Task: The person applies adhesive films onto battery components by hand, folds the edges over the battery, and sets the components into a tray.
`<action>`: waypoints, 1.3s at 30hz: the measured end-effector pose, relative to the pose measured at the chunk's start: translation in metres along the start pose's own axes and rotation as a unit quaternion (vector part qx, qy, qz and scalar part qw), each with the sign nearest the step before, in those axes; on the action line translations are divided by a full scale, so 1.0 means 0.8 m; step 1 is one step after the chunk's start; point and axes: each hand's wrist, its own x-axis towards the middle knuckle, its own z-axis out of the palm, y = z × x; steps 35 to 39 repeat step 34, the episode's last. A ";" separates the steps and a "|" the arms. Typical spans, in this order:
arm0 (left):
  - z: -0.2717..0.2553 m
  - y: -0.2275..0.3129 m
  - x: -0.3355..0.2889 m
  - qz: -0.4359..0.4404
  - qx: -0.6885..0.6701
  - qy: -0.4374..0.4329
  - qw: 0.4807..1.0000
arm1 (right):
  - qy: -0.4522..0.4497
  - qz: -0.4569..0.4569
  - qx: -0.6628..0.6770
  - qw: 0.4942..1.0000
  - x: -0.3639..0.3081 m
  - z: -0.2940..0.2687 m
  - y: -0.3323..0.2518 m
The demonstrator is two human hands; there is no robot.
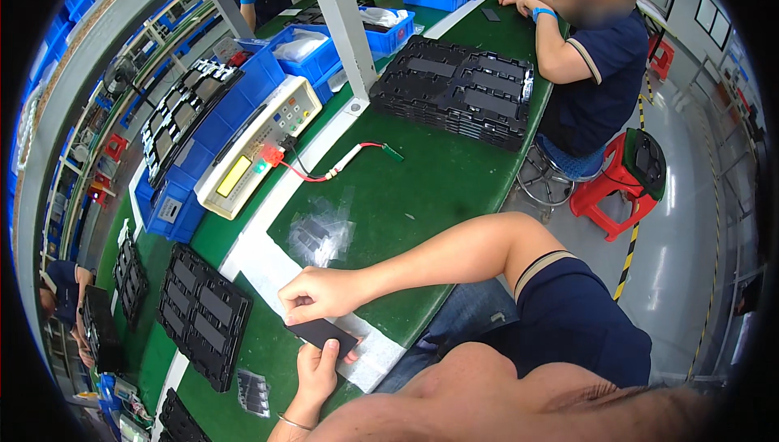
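A flat black rectangular panel (326, 334) lies tilted in my left hand (315, 371), whose thumb presses on its face while fingertips show at its near right edge. Over the panel's far left corner, the fingers of my right hand (318, 292) are curled into a pinch. Whether they grip the corner itself or something thin on it is hidden. Beneath both hands runs a white mat strip (375, 354) on the green table (406, 199). Just beyond my right hand sits a loose heap of clear plastic film pieces (320, 231).
Left of my hands lies a black tray (203, 312) with dark panels, near a clear plastic sheet (253, 393). A cream test meter (258, 150) with red and black leads stands ahead. Stacked black trays (454, 89) rise farther right, by a seated co-worker (596, 61) and a red stool (614, 190).
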 end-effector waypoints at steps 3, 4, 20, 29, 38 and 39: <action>-0.001 -0.006 -0.002 -0.003 -0.019 0.016 1.000 | -0.002 0.001 0.000 1.000 0.001 0.000 0.003; 0.000 -0.006 -0.001 0.003 -0.015 0.019 1.000 | 0.000 0.003 0.000 1.000 0.000 0.000 0.003; 0.002 0.000 -0.001 0.019 0.032 0.021 0.999 | 0.001 0.013 0.008 1.000 0.001 0.001 0.003; 0.000 0.005 0.002 -0.014 0.028 0.003 0.999 | -0.049 0.040 0.040 0.997 0.003 -0.005 0.002; -0.008 0.010 0.001 -0.025 0.088 -0.037 0.995 | -0.078 0.058 0.049 0.994 0.006 -0.006 0.001; -0.008 0.010 0.001 -0.025 0.088 -0.037 0.995 | -0.078 0.058 0.049 0.994 0.006 -0.006 0.001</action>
